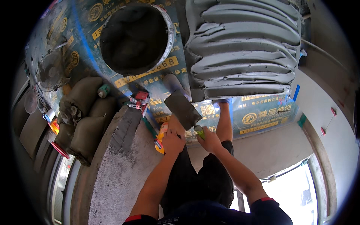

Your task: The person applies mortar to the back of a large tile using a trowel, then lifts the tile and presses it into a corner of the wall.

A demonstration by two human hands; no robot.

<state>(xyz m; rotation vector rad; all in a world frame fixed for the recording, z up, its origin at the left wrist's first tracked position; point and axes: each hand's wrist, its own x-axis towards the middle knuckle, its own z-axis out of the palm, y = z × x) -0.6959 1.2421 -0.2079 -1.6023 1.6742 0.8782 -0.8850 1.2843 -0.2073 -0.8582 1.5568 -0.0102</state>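
My right hand (210,142) grips the green handle of a trowel (183,109). Its broad rectangular blade, coated in grey mortar, points up and to the left, over the space between my feet. My left hand (174,142) rests on my left knee with no tool in it, its fingers laid over the knee and partly hidden. Ahead to the right lies a large slab covered in grey mortar (243,48), spread in thick wavy ridges. To the left of that stands a round bucket (170,33) holding dark grey mortar.
Printed green protective sheeting (262,114) covers the floor. Filled sacks (90,131) are piled at the left, with a green bottle (104,90) on them. A red tool (140,98) and a yellow container (161,138) lie near my left leg. A fan (50,73) stands far left.
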